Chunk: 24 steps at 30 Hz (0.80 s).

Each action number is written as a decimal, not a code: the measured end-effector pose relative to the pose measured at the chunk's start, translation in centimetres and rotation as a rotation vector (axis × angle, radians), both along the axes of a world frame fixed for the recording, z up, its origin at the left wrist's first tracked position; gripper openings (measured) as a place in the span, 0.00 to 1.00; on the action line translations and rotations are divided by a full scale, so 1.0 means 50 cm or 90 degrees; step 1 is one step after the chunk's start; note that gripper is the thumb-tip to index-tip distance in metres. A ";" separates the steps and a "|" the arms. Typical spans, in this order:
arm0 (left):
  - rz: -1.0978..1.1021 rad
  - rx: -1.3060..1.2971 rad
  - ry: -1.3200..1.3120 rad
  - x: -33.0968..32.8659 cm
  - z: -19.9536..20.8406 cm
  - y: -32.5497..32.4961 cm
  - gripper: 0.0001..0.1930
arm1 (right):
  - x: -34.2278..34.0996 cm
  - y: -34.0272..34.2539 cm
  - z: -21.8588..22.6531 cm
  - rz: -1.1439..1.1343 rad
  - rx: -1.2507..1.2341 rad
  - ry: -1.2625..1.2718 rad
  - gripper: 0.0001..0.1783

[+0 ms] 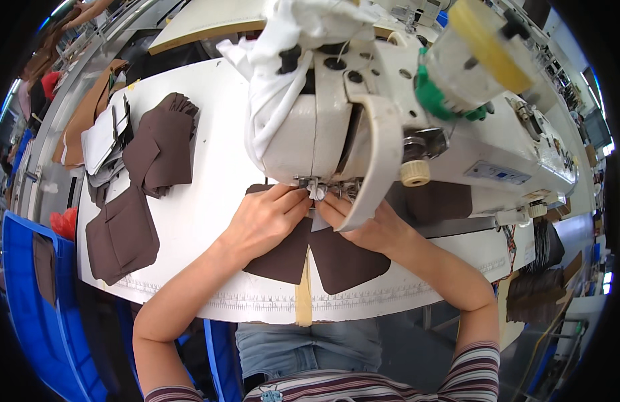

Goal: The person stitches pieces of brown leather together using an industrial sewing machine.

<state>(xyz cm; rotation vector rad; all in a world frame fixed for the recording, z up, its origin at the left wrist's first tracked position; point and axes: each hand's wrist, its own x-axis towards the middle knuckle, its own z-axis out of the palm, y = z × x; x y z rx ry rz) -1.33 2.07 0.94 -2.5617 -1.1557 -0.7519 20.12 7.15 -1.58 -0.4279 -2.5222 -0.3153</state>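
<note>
My left hand [264, 218] is closed, its fingertips pinching the edge of a dark brown fabric piece [278, 260] just left of the presser foot [317, 189] of a white sewing machine [290, 134]. On the other side, my right hand [379, 231] presses its fingers together on a second brown flap [347, 261]; the machine's curved guard hides part of it. Both flaps spread toward me in a V, their upper edges meeting under the foot. A small light grey piece shows between them. The needle point is hidden.
Stacks of brown fabric pieces [164, 144] and a folded brown pile [122, 234] lie on the left of the white table [209, 161], beside grey-white pieces [105, 141]. A blue bin [45, 295] stands at the left. A ruler strip [243, 305] runs along the near edge.
</note>
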 end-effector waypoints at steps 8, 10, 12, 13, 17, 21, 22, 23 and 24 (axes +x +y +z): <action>0.051 -0.161 -0.171 -0.010 0.006 0.000 0.07 | 0.007 -0.005 0.032 0.035 -0.120 0.036 0.07; 0.076 -0.194 -0.217 -0.012 0.008 0.005 0.06 | 0.009 -0.002 0.035 0.035 -0.150 0.033 0.05; 0.054 -0.166 -0.173 -0.011 0.002 0.001 0.06 | 0.007 -0.002 0.046 0.045 -0.108 0.057 0.02; 0.029 -0.129 -0.132 -0.008 0.005 -0.001 0.06 | 0.007 -0.003 0.048 0.044 -0.111 0.058 0.02; 0.004 -0.067 -0.057 -0.008 0.003 -0.001 0.06 | 0.010 -0.003 0.041 0.042 -0.080 0.030 0.02; 0.001 -0.065 -0.049 -0.007 0.005 -0.004 0.08 | 0.008 -0.002 0.034 0.041 -0.104 0.028 0.04; 0.001 -0.065 -0.049 -0.007 0.005 -0.004 0.08 | 0.007 -0.001 0.034 0.041 -0.103 0.028 0.04; -0.009 -0.051 -0.033 -0.006 0.005 -0.003 0.08 | 0.007 -0.001 0.034 0.042 -0.102 0.034 0.04; -0.017 -0.038 -0.017 -0.006 0.005 -0.004 0.09 | 0.006 -0.001 0.034 0.044 -0.102 0.041 0.03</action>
